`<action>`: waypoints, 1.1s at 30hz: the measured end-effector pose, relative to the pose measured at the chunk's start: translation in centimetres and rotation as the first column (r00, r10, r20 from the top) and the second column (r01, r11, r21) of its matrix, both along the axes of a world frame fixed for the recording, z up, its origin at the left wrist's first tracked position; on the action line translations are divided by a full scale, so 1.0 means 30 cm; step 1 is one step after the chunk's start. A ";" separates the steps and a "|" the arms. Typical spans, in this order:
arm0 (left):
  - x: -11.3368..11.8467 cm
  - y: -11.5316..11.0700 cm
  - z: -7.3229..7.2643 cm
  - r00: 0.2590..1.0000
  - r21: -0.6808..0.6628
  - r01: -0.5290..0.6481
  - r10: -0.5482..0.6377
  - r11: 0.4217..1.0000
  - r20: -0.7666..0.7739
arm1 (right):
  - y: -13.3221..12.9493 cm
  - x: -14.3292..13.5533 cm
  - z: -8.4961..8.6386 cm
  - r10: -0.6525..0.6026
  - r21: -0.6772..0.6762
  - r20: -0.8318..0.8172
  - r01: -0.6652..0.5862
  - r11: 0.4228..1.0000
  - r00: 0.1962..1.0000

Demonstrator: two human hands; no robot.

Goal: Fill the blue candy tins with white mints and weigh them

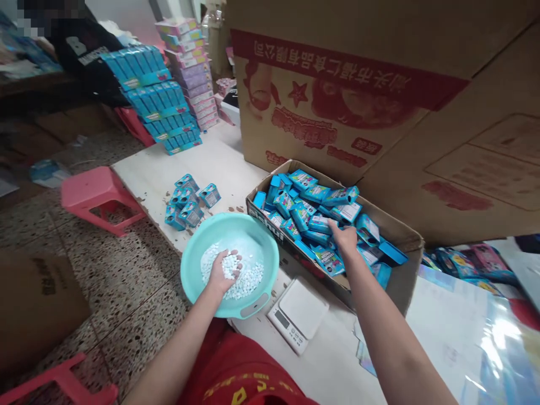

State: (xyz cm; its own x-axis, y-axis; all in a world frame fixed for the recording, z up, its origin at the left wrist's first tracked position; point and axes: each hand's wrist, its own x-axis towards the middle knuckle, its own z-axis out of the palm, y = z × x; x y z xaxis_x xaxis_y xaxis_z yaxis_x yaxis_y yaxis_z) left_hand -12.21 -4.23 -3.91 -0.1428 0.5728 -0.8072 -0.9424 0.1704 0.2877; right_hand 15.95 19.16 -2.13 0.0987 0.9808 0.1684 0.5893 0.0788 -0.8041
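Observation:
My left hand (221, 274) is palm up in a mint-green basin (192, 281), its fingers cupped around a heap of small white pellets, like candies. More white pellets (248, 281) lie loose in the basin beneath and around it. Inside an open cardboard carton (399, 287), my right hand (345, 239) has its fingertips at the end of a small blue box (320, 224), apparently gripping it; part of the fingers is hidden. Many similar blue boxes (301, 214) are piled about that hand, some with flaps raised.
A white digital scale (301, 312) lies between basin and carton. Several upright blue boxes (185, 202) stand behind the basin. Stacked blue display trays (164, 107) and pastel boxes (196, 79) rise at the back. A large brown carton (304, 129) borders the table; a pink stool (99, 194) stands left.

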 end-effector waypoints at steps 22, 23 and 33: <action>0.015 -0.044 -0.002 0.998 0.011 -0.055 0.055 0.998 -0.026 | -0.415 -0.186 0.286 0.106 0.145 -0.398 -0.052 0.988 0.911; 0.013 -0.042 -0.001 0.998 0.000 -0.050 0.050 0.999 -0.023 | -0.457 -0.198 0.282 0.150 0.085 -0.425 -0.126 0.988 0.893; 0.019 -0.014 0.222 0.982 0.291 -0.082 0.127 0.953 -0.141 | -0.703 -0.352 0.074 0.512 -0.090 -0.271 -0.551 0.830 0.815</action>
